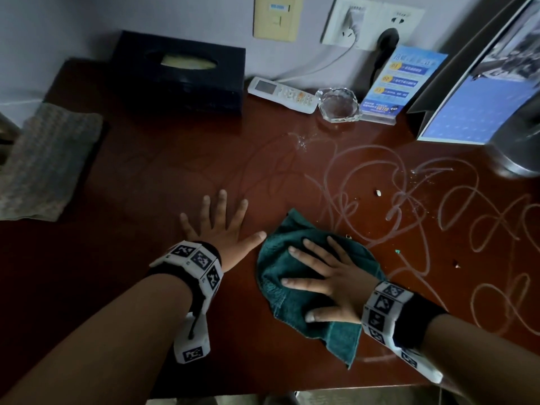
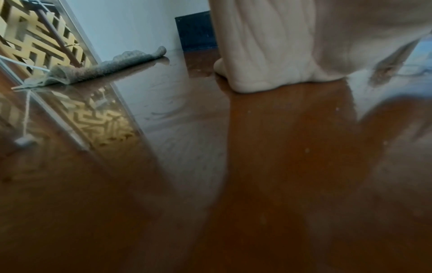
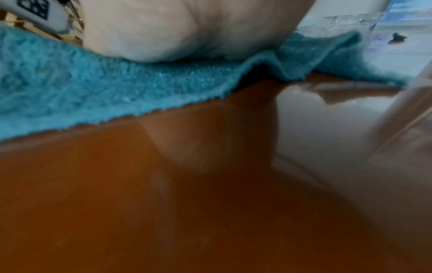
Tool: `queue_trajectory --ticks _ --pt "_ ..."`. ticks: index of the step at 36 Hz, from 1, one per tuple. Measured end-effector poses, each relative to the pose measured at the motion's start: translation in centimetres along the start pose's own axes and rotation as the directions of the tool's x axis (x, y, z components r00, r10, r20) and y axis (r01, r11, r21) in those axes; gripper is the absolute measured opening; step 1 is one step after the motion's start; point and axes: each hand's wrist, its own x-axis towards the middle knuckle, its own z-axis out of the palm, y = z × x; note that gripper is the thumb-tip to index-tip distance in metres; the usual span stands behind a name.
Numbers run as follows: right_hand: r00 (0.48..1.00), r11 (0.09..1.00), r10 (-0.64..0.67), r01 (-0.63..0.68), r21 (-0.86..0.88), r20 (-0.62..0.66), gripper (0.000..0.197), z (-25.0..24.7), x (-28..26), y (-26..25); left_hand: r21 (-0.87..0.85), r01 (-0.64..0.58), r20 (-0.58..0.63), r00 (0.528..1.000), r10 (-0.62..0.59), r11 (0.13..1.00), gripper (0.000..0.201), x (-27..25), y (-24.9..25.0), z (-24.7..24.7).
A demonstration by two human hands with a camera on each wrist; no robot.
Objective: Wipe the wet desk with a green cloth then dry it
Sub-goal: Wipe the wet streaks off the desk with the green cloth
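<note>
Pressing flat on the green cloth (image 1: pixel 306 287), the right hand (image 1: pixel 330 283) has its fingers spread and straight, palm down, pinning the bunched cloth to the desk (image 1: pixel 175 159) near the front edge, slightly right of centre. The left hand (image 1: pixel 217 223) lies just beside it, also flat with fingers splayed on the bare wood, holding nothing; its thumb nearly reaches the cloth's left edge. Judging by the surface, the wiping is only partly done: pale looping streaks (image 1: pixel 409 206) cover the right half of the desk, with a few small crumbs (image 1: pixel 379 193) scattered among them, while fainter traces run toward the middle and the left side looks darker and plainer (the dim light makes it hard to say whether that part is wet or dry). So most of the right side seems to need more passes, and the drying step appears not yet begun. A folded grey towel (image 1: pixel 43 168) lies at the far left edge, well apart from both hands, and may be meant for drying. Along the back stand a dark tissue box (image 1: pixel 181 71), a white remote (image 1: pixel 282 95), a glass ashtray (image 1: pixel 339 105) and a blue card (image 1: pixel 400 83), which the cloth would have to work around.
</note>
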Motion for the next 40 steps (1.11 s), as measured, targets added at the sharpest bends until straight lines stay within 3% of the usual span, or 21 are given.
queue_trajectory --ticks 10,29,40 --pt "1.0 1.0 0.014 -0.014 -0.021 0.011 0.066 -1.3 2.3 1.7 0.056 0.006 0.018 1.0 -0.007 0.998 0.108 0.0 0.0 0.2" --pt "0.989 0.994 0.11 -0.108 -0.022 0.099 0.058 -4.0 5.6 3.2 0.079 -0.004 0.032 0.999 0.001 0.997 0.11 0.2 0.1 0.1" --pt "0.97 0.973 0.227 -0.23 0.026 0.083 0.066 -5.0 8.0 4.2 0.079 -0.002 0.035 0.999 -0.001 0.997 0.105 0.1 0.1 0.0"
